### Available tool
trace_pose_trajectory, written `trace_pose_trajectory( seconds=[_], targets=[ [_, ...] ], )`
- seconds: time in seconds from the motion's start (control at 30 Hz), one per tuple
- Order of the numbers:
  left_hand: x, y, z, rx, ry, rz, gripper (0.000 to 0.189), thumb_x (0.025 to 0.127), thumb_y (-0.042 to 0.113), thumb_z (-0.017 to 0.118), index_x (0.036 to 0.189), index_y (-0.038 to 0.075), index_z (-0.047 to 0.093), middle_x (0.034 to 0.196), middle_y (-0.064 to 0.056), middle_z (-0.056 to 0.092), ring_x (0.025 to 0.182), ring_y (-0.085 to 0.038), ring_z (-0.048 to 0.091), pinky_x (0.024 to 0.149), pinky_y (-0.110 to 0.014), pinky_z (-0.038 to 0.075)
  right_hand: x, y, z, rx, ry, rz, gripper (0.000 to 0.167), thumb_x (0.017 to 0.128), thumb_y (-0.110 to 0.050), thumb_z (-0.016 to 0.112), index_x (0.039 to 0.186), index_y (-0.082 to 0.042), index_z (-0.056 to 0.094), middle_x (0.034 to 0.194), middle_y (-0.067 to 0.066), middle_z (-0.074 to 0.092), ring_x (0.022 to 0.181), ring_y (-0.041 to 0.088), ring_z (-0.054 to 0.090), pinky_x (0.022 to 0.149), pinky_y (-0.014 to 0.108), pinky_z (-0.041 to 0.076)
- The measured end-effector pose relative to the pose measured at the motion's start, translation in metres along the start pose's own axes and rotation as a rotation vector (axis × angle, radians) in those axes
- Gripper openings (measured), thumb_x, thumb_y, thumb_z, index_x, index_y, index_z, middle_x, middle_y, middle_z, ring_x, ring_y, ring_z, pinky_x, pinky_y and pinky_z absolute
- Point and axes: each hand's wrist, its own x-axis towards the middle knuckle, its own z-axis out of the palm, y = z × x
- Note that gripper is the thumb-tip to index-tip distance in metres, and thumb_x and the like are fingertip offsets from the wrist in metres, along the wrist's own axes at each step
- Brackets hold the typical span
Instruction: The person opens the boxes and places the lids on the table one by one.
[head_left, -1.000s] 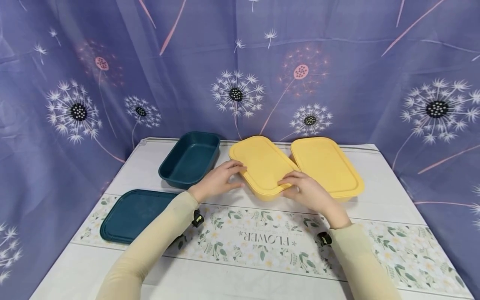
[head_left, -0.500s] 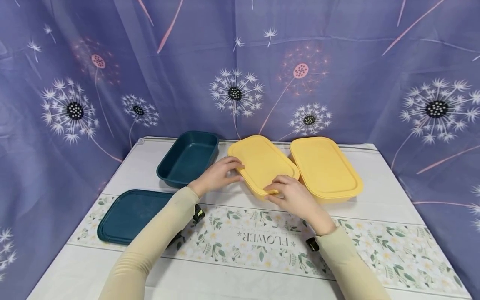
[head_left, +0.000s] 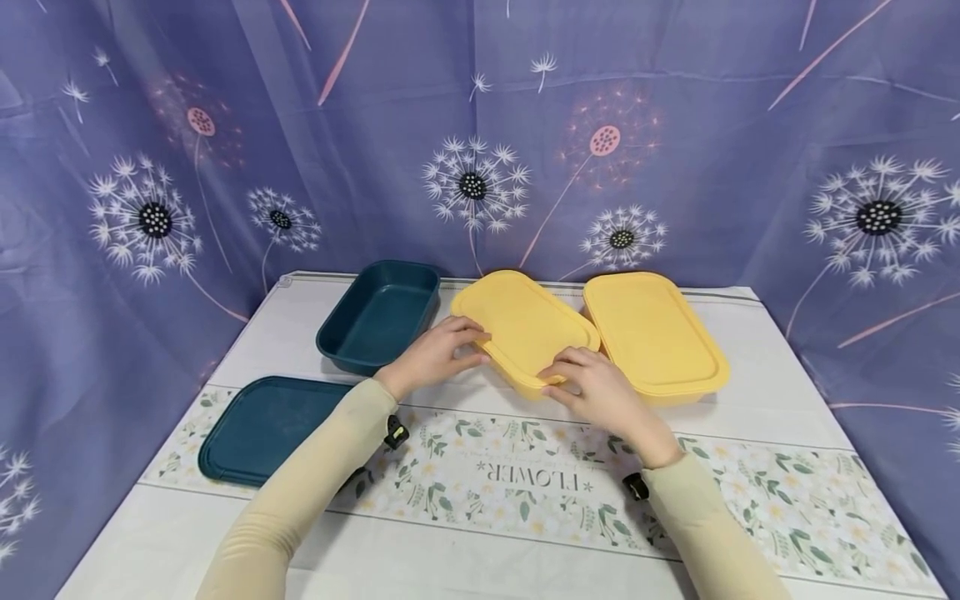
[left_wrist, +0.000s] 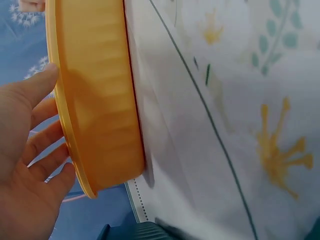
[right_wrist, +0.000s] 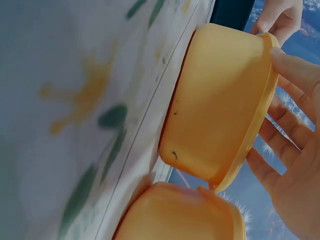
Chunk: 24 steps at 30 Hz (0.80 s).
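Observation:
A yellow rectangular food container with its yellow lid on top (head_left: 517, 321) sits at a slant in the middle of the table. My left hand (head_left: 435, 354) touches the lid's left edge, thumb at the rim and fingers over the top. On the near right corner rests my right hand (head_left: 600, 392), its fingers on the lid and its thumb (right_wrist: 295, 67) against the rim. In the wrist views the fingers are spread and mostly straight along the lid. The container's side wall (left_wrist: 100, 95) stands on the cloth. Whether the lid is snapped down all round cannot be seen.
A second lidded yellow container (head_left: 652, 333) stands close on the right. To the left is an uncovered dark teal container (head_left: 378, 317), with a teal lid (head_left: 273, 429) flat in front of it, partly behind my left forearm. A purple curtain (head_left: 480, 100) hangs behind the table.
My right hand has shifted left along the lid's near edge, then slightly back right. My left hand stays almost in place. The yellow lid's far left corner has moved slightly left.

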Motion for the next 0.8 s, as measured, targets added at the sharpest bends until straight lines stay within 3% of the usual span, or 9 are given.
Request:
trace_pose_trajectory(
  seconds=[0.37,0.8],
  targets=[
    [-0.005,0.01,0.003,0.035,0.013,0.063,0.046,0.098,0.034,0.068,0.138,0.012,0.063,0.133,-0.006,0.058,0.124,-0.021,0.051,0.104,-0.034,0.045,-0.009,0.022,-0.009,0.048,-0.01,0.037,0.019,0.091,-0.016,0.077,0.11,-0.013,0.075,0.116,0.005,0.066,0.094,0.02,0.066,0.086,0.042,0.055],
    [-0.003,0.028,0.013,0.074,0.018,0.111,0.047,0.099,0.036,0.067,0.138,0.01,0.063,0.135,-0.007,0.06,0.121,-0.022,0.051,0.104,-0.035,0.045,-0.014,0.044,-0.024,0.004,-0.002,0.022,0.025,0.091,-0.003,0.073,0.116,-0.001,0.072,0.126,0.016,0.066,0.117,0.034,0.062,0.101,0.05,0.05]
  ],
)
